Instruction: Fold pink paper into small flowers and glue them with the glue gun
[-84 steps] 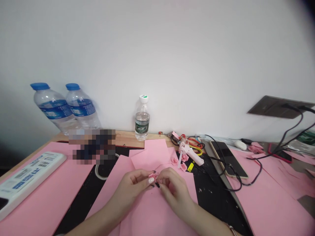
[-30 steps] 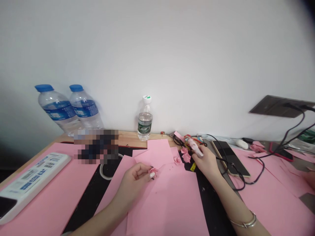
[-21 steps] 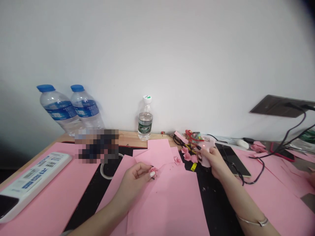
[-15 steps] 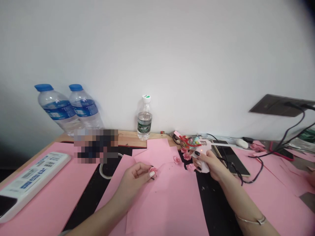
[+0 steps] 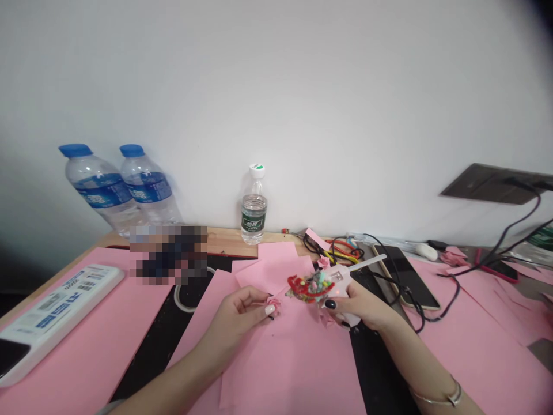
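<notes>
"Plain pale wall (image 5: 302, 104) is filling the background, and what is lying below it on the light wooden table (image 5: 224, 242)?"

"Broad sheets of pink paper (image 5: 294, 363) are overlapping on a black mat (image 5: 380, 369). Two clear plastic bottles with blue caps and labels (image 5: 103, 190) are showing at the left, and one smaller clear bottle with a green label (image 5: 254, 214) is standing behind the sheets."

"And the person's hands?"

"The right hand (image 5: 365, 305) is gripping a pale pink plastic glue gun (image 5: 342, 281), fingers wrapped around the handle; a white glue stick (image 5: 367, 263) is poking from its back, and its front, crusted with red and green bits, is facing left. The left hand (image 5: 237, 317) is holding a small pink folded-paper rose (image 5: 275, 305) in a narrow pinch, above the middle sheets."

"Are gun and rose touching?"

"No, a gap is showing between them."

"Which step is this, then?"

"Probably the person is readying the gun beside the rose. The next move seems to be calling for a steady left pinch, with the hot tip clear of the fingertips."
</notes>
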### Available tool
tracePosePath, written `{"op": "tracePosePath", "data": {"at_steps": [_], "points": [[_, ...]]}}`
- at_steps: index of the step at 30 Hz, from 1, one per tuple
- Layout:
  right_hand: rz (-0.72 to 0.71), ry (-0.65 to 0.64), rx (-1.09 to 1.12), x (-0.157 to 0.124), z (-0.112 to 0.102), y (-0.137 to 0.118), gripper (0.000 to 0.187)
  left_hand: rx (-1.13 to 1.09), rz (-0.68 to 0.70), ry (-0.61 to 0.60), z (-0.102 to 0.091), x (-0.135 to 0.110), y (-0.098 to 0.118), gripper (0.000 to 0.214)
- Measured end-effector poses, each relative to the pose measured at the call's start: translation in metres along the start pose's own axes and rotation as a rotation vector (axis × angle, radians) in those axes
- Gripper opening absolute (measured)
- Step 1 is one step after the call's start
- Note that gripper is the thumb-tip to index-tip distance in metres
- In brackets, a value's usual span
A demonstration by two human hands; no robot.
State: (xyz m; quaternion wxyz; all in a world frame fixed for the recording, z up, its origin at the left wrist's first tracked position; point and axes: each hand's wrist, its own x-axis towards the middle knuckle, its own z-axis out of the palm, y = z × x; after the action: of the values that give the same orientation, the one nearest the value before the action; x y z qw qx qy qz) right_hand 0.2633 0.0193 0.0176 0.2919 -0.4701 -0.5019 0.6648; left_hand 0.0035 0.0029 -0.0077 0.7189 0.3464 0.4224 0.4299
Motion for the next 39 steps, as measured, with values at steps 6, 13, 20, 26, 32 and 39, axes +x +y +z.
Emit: {"op": "tracePosePath", "data": {"at_steps": [6,13,20,26,32,39], "points": [[-0.005,0.020,-0.083,0.001,0.006,0.006,0.039,0.000,0.034,0.030,0.005,-0.001,0.003,0.027],[-0.003,0.025,-0.190,0.001,0.010,0.004,0.034,0.064,0.090,0.048,0.003,-0.003,0.000,0.025],[-0.010,0.019,-0.196,0.001,0.013,0.002,0.030,0.069,0.148,0.065,0.002,-0.003,-0.003,0.020],[-0.014,0.019,-0.182,0.000,0.013,0.004,0.041,0.090,0.158,0.115,0.002,-0.004,-0.001,0.021],[-0.034,0.009,-0.168,0.001,0.012,0.006,0.041,0.098,0.159,0.090,0.002,-0.006,-0.002,0.020],[-0.048,-0.003,-0.205,0.001,0.015,0.005,0.036,0.110,0.172,0.081,0.001,-0.004,-0.005,0.018]]}}
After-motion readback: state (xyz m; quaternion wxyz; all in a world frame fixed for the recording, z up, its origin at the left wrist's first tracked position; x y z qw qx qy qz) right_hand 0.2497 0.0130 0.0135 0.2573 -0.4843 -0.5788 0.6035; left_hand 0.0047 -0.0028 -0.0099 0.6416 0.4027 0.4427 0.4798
